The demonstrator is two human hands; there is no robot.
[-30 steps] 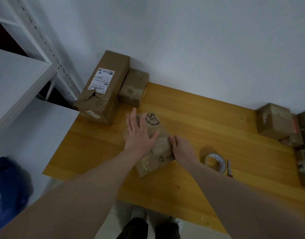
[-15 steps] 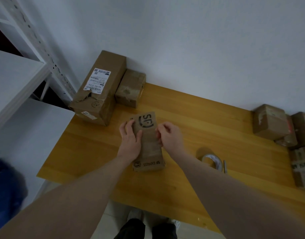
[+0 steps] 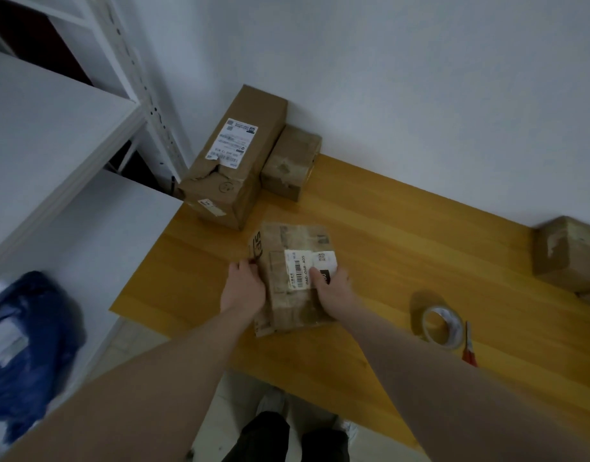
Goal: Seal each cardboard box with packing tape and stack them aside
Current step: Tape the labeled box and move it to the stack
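A small parcel-packing or storeroom corner is suggested: a wooden surface [image 3: 403, 235] is set against a bare white wall, with white metal shelving [image 3: 53, 128] beside it. Worn cardboard boxes [image 3: 233, 168] with shipping labels are gathered there, and a tape roll [image 3: 442, 330] and scissors [image 3: 469, 345] are laid nearby.

A wooden surface [image 3: 403, 235] stands against a plain white wall [image 3: 387, 78]. To its left is a white metal shelving unit [image 3: 53, 135] with a perforated upright. A dark blue bag [image 3: 30, 345] lies on the lower shelf. Red-handled scissors [image 3: 469, 345] rest near the surface's front edge.
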